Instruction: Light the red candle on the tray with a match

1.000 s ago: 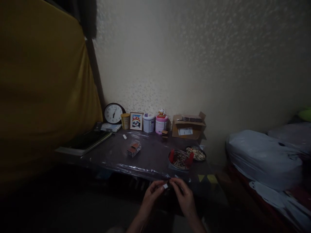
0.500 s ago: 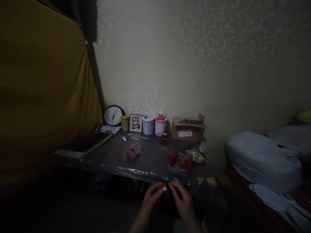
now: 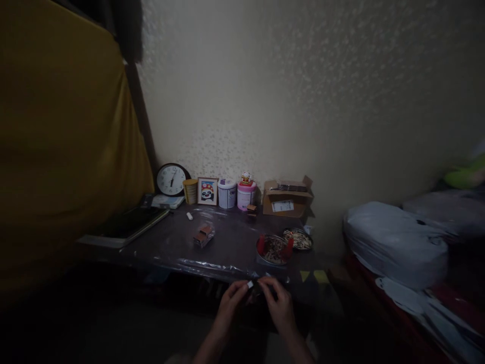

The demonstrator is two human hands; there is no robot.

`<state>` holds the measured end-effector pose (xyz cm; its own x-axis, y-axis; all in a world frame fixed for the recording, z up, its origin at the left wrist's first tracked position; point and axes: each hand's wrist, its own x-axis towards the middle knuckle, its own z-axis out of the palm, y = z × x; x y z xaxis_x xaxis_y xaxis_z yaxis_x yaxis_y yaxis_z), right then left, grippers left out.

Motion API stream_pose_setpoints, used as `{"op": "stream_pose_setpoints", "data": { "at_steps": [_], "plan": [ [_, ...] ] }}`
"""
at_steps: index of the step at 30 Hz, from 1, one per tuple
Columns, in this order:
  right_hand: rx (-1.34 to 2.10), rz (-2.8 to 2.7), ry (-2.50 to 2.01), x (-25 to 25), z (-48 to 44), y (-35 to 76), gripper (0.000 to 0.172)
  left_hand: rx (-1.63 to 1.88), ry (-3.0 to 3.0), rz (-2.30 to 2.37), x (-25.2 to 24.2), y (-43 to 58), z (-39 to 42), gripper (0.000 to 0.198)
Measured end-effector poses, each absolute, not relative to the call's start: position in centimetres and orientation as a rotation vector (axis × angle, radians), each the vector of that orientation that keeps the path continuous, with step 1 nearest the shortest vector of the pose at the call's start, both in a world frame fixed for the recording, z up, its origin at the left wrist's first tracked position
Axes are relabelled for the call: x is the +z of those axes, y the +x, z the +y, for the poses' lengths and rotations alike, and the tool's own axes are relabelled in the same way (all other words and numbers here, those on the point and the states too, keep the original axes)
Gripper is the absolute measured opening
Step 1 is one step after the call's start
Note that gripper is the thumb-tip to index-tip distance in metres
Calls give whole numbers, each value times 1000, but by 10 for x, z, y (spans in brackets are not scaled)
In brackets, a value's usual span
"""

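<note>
Landmark: nearer bowl (image 3: 272,262). Your left hand (image 3: 229,300) pinches a small white piece (image 3: 250,284), on your side of the bowl. Your right hand (image 3: 279,303) is just beside it, fingertips bunched; cannot tell if gripping. Wrapped boxes (image 3: 203,235) lie left of the bowl.

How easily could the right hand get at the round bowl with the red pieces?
Probably easily, yes: the right hand is near the table's front edge, close to the round bowl, with nothing visible between them, though it seems busy beside a small white piece.
</note>
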<state>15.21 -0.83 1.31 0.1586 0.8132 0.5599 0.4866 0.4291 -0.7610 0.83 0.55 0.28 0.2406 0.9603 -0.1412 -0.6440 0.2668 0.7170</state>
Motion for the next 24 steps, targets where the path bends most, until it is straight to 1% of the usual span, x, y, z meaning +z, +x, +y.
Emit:
{"op": "stream_pose_setpoints", "data": {
  "at_steps": [5, 8, 13, 16, 20, 22, 24],
  "plan": [
    [494, -1214, -1198, 30, -7, 150, 21, 1193, 571, 650, 15, 5, 1, 23],
    [473, -1221, -1170, 39, -13, 146, 20, 1203, 581, 644, 22, 3, -4, 23],
    [236, -1403, -1118, 43, -27, 136, 14, 1209, 611, 654, 38, 1, -20, 21],
    [93, -1521, -1076, 44, -31, 135, 14, 1219, 628, 648, 44, 0, -27, 20],
    [-55, -1556, -1041, 61, -43, 135, 15, 1239, 631, 648, 49, -2, -29, 18],
    [-130, -1541, -989, 72, -53, 134, 16, 1251, 630, 648, 53, -3, -28, 18],
    [-181, -1559, -925, 78, -60, 133, 23, 1263, 629, 646, 57, -2, -29, 19]
  ]
}}
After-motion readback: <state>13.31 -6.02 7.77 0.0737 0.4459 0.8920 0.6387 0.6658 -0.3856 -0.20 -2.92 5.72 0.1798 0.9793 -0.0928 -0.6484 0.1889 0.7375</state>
